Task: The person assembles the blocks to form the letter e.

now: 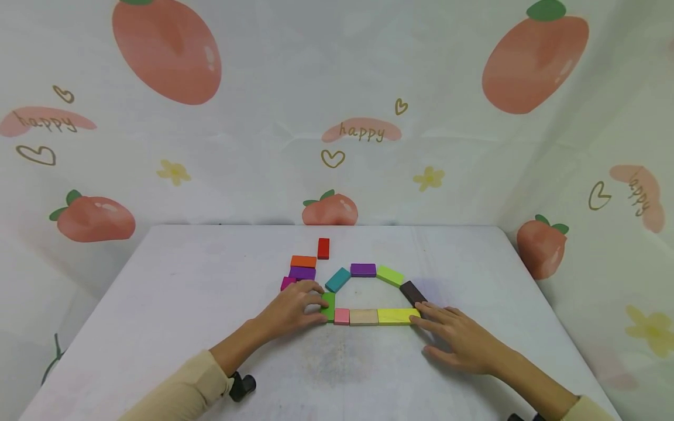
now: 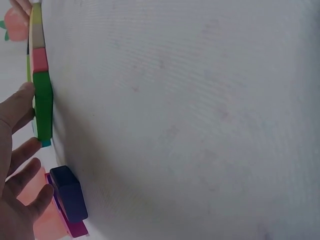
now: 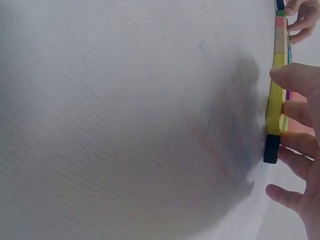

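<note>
Green and upright near the centre of the frame, a small block (image 1: 331, 308) is touched along its left side by the left hand (image 1: 295, 305), whose grip is relaxed and released. By the right hand (image 1: 463, 338), right of centre, the right end of the yellow block (image 1: 395, 316) is touched; its grip is likewise released, with the fingers spread near the lower end of the dark brown block (image 1: 412, 292). Between the green and yellow ends, a pink block (image 1: 341, 316) and a tan block (image 1: 363, 317) are set in one straight row. Above this row, an arch is formed by a teal block (image 1: 338, 280), a purple block (image 1: 363, 270), a lime block (image 1: 389, 275) and the dark brown one. Left of the arch, an orange block (image 1: 303, 261), a violet block (image 1: 302, 273) and a partly covered magenta block (image 1: 287, 283) are grouped, with a red block (image 1: 323, 248) placed just beside at upper right. All are carried by a white counter (image 1: 184, 304), backed by a fruit-printed cloth (image 1: 263, 76)
</note>
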Motion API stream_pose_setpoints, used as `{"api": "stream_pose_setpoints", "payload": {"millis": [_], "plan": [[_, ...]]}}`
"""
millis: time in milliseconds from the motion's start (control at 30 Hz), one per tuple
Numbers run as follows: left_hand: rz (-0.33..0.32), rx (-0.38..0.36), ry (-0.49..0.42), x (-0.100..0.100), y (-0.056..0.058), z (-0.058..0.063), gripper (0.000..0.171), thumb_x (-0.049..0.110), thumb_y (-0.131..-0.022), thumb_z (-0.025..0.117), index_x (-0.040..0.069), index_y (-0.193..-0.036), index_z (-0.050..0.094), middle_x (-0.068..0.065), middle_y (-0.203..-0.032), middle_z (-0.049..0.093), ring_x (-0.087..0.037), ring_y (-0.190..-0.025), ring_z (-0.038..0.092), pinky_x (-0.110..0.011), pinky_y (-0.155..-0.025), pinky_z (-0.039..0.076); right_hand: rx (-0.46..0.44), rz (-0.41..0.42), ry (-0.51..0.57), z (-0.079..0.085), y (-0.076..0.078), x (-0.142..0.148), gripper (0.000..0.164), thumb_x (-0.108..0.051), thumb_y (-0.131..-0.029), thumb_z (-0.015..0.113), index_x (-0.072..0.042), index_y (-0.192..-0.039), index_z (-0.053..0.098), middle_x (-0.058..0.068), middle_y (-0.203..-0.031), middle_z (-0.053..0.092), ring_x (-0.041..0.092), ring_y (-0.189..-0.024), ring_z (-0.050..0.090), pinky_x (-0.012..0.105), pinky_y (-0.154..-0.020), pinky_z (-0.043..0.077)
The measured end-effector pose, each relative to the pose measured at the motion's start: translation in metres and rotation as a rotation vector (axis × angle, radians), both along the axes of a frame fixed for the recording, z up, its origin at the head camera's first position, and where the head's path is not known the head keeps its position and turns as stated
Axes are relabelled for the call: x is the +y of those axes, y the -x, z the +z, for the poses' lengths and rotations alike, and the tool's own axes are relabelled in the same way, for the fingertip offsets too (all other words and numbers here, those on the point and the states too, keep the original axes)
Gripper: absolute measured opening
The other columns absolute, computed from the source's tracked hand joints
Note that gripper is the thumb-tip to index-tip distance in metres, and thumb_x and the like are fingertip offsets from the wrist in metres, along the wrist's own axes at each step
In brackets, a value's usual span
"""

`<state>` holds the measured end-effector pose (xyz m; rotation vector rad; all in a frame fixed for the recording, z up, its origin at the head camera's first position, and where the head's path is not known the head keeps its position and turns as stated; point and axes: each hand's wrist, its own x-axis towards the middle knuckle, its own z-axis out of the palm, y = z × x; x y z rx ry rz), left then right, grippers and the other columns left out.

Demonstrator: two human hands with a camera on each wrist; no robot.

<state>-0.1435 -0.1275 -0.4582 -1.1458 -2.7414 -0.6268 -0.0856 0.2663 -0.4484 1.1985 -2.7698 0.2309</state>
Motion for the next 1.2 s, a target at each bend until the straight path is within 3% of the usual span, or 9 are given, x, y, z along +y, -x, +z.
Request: {"api": "stream_pose_setpoints", "payload": {"millis": [133,233,333,500,633,867,1200], "plan": [[-0.009,-0.009,0.009,-0.003,0.002,0.004,0.031,0.032,-0.083,0.082,0.015,-0.109,0.079,-0.005,-0.115,0.068,-0.021,-0.113,0.059,-0.042,-0.09,0.054,0.004,0.0,0.002,0.0,0.0,0.0,0.056,-0.035,-0.087,0.075,-0.016,-0.138,0.061,0.013,-0.145,0.053,0.03,-0.129,0.054,0.052,-0.093,0.051],[0.024,0.001,0.001,-0.007,0.005,0.008,0.033,0.031,-0.084,0.081,0.013,-0.112,0.077,-0.006,-0.116,0.068,-0.023,-0.115,0.059,-0.045,-0.093,0.053,0.008,0.003,0.006,0.0,0.0,0.0,0.056,-0.034,-0.087,0.075,-0.016,-0.137,0.061,0.014,-0.145,0.053,0.03,-0.128,0.055,0.051,-0.092,0.051],[0.098,0.02,-0.014,-0.013,0.01,0.012,0.035,0.03,-0.085,0.08,0.011,-0.115,0.076,-0.006,-0.117,0.068,-0.024,-0.115,0.059,-0.045,-0.094,0.053,0.008,0.005,0.01,-0.001,0.0,0.0,0.056,-0.034,-0.087,0.075,-0.015,-0.137,0.061,0.014,-0.145,0.053,0.03,-0.129,0.055,0.051,-0.092,0.051],[0.223,-0.009,-0.022,-0.025,0.018,0.015,0.042,0.029,-0.085,0.08,0.008,-0.121,0.072,-0.009,-0.121,0.066,-0.027,-0.116,0.06,-0.049,-0.095,0.052,0.001,-0.001,0.0,0.0,0.0,0.0,0.055,-0.035,-0.088,0.074,-0.015,-0.137,0.061,0.014,-0.145,0.053,0.031,-0.129,0.054,0.052,-0.093,0.05],[0.33,-0.026,0.037,-0.029,0.018,0.015,0.045,0.031,-0.088,0.076,0.007,-0.125,0.07,-0.014,-0.124,0.065,-0.031,-0.118,0.059,-0.054,-0.097,0.049,0.008,0.001,-0.002,-0.001,0.0,0.0,0.055,-0.035,-0.087,0.075,-0.015,-0.137,0.061,0.014,-0.145,0.053,0.031,-0.128,0.054,0.051,-0.093,0.051],[0.525,0.02,0.121,-0.024,0.016,0.012,0.045,0.036,-0.088,0.075,0.005,-0.12,0.071,-0.018,-0.118,0.069,-0.035,-0.111,0.063,-0.059,-0.093,0.047,0.014,0.003,0.002,-0.001,0.0,0.0,0.056,-0.035,-0.087,0.075,-0.015,-0.137,0.061,0.014,-0.145,0.053,0.03,-0.128,0.055,0.051,-0.092,0.051],[0.571,0.051,0.12,-0.013,0.018,0.006,0.045,0.043,-0.084,0.077,0.007,-0.111,0.076,-0.012,-0.096,0.074,-0.028,-0.086,0.067,-0.051,-0.082,0.051,-0.008,-0.01,-0.007,-0.003,-0.001,0.0,0.054,-0.037,-0.089,0.073,-0.017,-0.138,0.061,0.013,-0.146,0.052,0.029,-0.129,0.054,0.052,-0.093,0.051]]}}
